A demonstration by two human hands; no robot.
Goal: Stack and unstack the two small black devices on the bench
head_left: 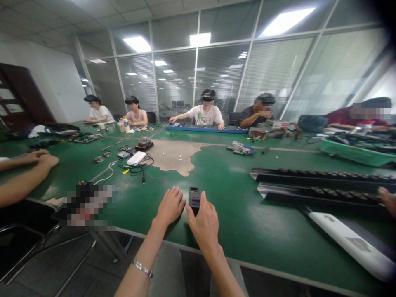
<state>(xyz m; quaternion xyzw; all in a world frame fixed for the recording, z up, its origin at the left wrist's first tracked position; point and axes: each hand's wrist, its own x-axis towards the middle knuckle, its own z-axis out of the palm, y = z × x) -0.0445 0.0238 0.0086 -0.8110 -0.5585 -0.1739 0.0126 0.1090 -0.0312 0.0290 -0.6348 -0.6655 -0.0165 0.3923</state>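
Note:
A small dark box-shaped device [194,196], with a panel or screen on its face, stands on the green table in front of me. My right hand [204,220] is closed around its near end, thumb on the left side and index finger along the right. The device's lower part is hidden by that hand. Just left of it, my left hand [169,206] lies palm down on the tabletop, fingers loosely stretched and holding nothing. Its fingertips are close to the right thumb.
Black slotted rails [309,192] and a white long casing [346,239] lie at right, near another person's hand [388,201]. A green basket [355,154] holds cables. A white adapter [136,158] with cords lies ahead left. Another person's arms [24,177] rest at left; several people sit opposite.

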